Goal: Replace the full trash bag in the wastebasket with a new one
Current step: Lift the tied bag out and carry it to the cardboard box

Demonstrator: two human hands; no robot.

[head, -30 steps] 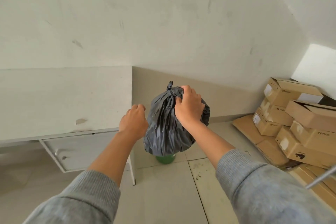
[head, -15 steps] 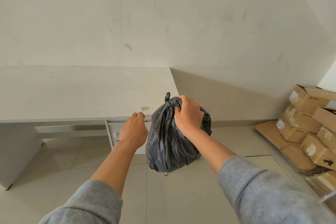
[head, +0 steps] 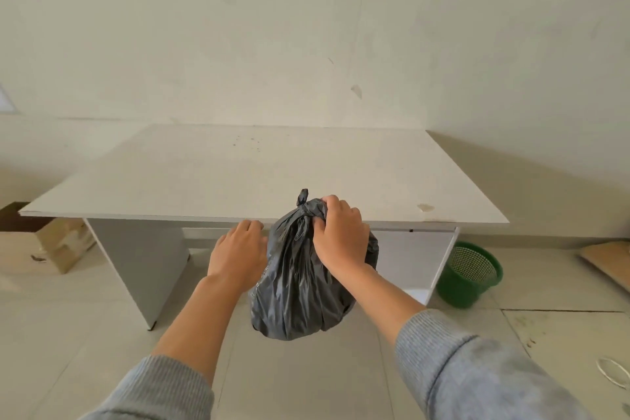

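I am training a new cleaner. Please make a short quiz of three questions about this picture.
1. True or false: the tied trash bag rests on the table.
2. Which hand grips the bag near its knot?
3. Where does the green wastebasket stand?
A) on the table
B) on the floor, right of the table
C) inside a box

Key: 1 false, it hangs in the air; 2 the right hand; 3 B.
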